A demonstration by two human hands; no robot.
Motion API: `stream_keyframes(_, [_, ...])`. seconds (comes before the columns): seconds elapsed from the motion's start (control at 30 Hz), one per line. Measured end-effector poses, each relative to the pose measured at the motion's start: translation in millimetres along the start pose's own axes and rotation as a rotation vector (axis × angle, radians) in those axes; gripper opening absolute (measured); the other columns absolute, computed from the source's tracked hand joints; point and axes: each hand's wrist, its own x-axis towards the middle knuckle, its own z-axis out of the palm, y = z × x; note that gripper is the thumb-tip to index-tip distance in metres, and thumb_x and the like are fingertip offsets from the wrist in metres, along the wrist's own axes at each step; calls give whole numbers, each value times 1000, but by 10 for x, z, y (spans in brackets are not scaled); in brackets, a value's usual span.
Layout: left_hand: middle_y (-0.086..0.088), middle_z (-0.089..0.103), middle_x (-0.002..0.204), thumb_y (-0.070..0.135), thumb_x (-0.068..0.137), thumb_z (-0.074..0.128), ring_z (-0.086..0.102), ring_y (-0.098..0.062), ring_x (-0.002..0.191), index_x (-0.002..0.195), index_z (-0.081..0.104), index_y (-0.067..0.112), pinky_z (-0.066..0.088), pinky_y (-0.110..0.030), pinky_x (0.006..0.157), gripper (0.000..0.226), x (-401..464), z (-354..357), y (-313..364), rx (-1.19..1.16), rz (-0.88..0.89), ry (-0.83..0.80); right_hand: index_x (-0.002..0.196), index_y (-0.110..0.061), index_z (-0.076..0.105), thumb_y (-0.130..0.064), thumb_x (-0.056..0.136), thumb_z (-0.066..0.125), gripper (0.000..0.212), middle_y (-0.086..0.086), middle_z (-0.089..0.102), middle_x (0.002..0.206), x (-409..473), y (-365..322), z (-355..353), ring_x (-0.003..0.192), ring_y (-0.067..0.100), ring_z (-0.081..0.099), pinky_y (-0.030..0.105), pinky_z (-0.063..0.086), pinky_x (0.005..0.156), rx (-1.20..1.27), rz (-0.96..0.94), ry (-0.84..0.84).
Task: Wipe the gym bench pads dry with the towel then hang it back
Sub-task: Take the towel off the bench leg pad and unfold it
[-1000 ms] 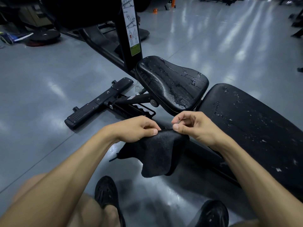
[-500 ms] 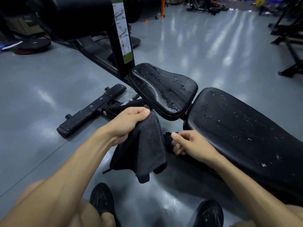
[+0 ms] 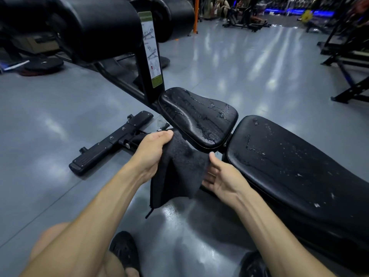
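A: Where is the towel (image 3: 177,168)?

B: Centre of the frame, hanging in the air in front of the near edge of the seat pad (image 3: 199,118). The left hand (image 3: 151,150) grips its top edge, fingers curled over the cloth and thumb lying along the top, so nearly all of it drops below and to the right of that grip.

A: And the other hand?

B: The right hand (image 3: 221,176) is spread, palm turned toward the towel, thumb pointing up. Its fingers reach in behind the cloth's right edge; I cannot tell whether they touch it.

A: How does the towel look?

B: Black, thick and fuzzy, folded into a loose vertical crease, with a thin tag or loop dangling from its lowest corner.

A: The pads?

B: The seat pad is black and glossy, streaked with water and beads near its right rim. The long back pad (image 3: 299,166), at the right of the frame just beside it, carries scattered droplets and pale flecks. Grey floor (image 3: 50,116) lies beneath.
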Motion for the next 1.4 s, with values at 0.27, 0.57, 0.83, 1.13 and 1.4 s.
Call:
stream_keyframes(0.27, [-11, 60, 75, 37, 102, 50, 53, -23, 70, 88, 72, 6, 45, -38, 61, 40, 54, -220, 13, 318, 90, 210, 87, -9, 66, -18, 97, 64, 13, 0, 72, 67, -138, -641, 22, 57, 9, 65, 27, 57, 69, -26, -204, 34])
stream_keyframes(0.57, [8, 64, 98, 22, 100, 63, 60, -4, 86, 87, 73, 14, 51, -27, 87, 18, -27, -159, 154, 492, 399, 77, 84, -13, 64, -16, 94, 70, 12, 4, 61, 71, -253, -938, 36, 51, 13, 55, 24, 43, 48, -292, -330, 223])
stream_keyframes(0.83, [3, 77, 87, 25, 96, 70, 72, -14, 79, 94, 75, 20, 56, -27, 77, 7, -104, -166, 445, 678, 577, 6, 94, -17, 75, -5, 94, 63, 18, -4, 71, 75, -497, -1246, -74, 66, 13, 64, 28, 53, 66, -495, -420, 143])
stream_keyframes(1.13, [-11, 71, 100, 19, 95, 69, 70, -32, 92, 105, 67, 13, 58, -47, 90, 12, -390, -37, 783, 567, 621, -105, 94, -26, 76, -10, 76, 87, 26, 3, 72, 86, -831, -1341, -97, 79, 16, 67, 38, 56, 87, -844, -696, 147])
stream_keyframes(1.4, [-9, 74, 106, 5, 92, 71, 70, -20, 93, 114, 70, 14, 57, -42, 93, 23, -702, 81, 918, 289, 666, -146, 91, -16, 73, -16, 93, 72, 3, 9, 71, 82, -1245, -1498, -56, 79, 13, 60, 31, 47, 78, -1033, -786, 66])
